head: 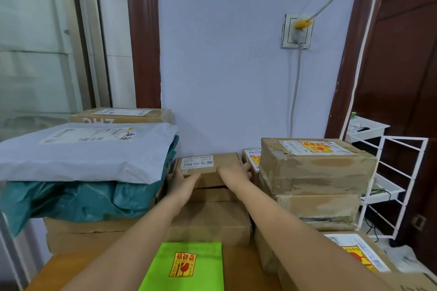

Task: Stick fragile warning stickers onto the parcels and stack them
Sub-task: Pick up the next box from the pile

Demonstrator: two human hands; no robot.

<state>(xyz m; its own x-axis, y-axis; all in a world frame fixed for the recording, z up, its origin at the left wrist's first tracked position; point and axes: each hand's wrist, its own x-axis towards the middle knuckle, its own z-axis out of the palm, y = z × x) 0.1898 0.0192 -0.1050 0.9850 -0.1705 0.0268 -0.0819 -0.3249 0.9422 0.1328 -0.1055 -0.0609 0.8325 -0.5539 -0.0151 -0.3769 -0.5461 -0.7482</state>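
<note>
My left hand point(177, 181) and right hand point(238, 170) each have a grip on the small box point(208, 168), far between the grey bag point(82, 151) and the right-hand stack point(316, 168).

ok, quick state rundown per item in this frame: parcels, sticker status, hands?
small brown box: held at both ends, no fragile sticker visible
left hand: gripping the box's left end
right hand: gripping its right end
top right carton: stickered, stacked
green bag: stickered, lying flat
white mailer: on the left pile, no sticker visible
wall socket: plug inserted
</note>
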